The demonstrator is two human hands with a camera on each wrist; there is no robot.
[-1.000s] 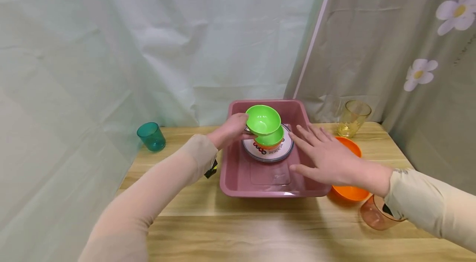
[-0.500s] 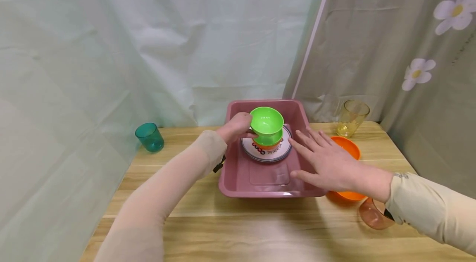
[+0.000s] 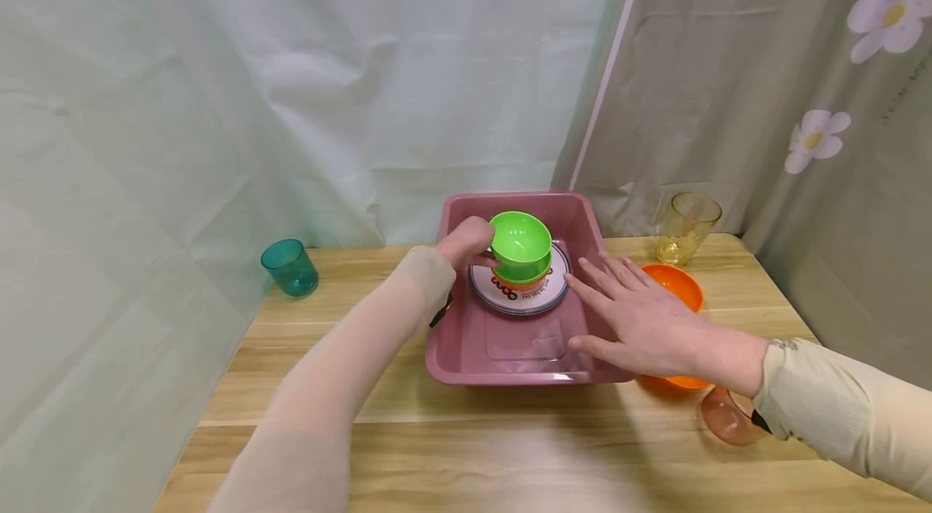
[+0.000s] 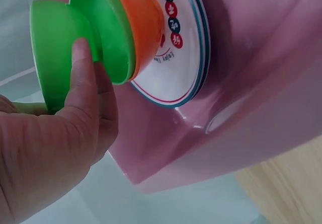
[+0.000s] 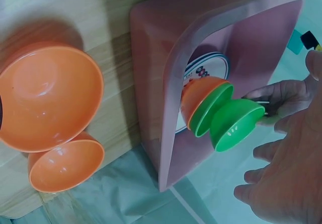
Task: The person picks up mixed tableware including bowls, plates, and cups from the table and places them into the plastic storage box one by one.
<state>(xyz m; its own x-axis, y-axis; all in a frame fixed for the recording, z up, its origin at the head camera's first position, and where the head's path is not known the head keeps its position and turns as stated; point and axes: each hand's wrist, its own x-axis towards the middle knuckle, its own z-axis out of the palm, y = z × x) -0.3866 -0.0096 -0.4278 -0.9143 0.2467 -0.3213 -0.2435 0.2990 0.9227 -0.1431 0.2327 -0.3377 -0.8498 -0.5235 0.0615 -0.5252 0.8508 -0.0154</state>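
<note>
My left hand point(image 3: 469, 242) pinches the rim of a green bowl point(image 3: 520, 231), thumb above and fingers below. In the left wrist view this bowl is tilted and overlaps a second green bowl point(image 4: 118, 38), which sits nested in an orange bowl point(image 4: 146, 20). That nested pair stands on a stack of white plates point(image 4: 176, 83) with blue rims and printed coloured dots. A pink basin point(image 3: 466, 347) holds the stack. Over the basin's right side, my right hand point(image 3: 641, 319) is spread with straight fingers and holds nothing.
Right of the basin are a large orange bowl point(image 5: 55, 98) and a smaller orange bowl point(image 5: 68, 166), partly hidden by my right arm in the head view. A yellow cup point(image 3: 688, 230) and a pinkish clear cup point(image 3: 728, 417) stand nearby. A teal cup point(image 3: 290, 268) is far left.
My left hand has moved slightly right and then lowered the green bowl closer over the nested green bowl. My right hand has barely moved.
</note>
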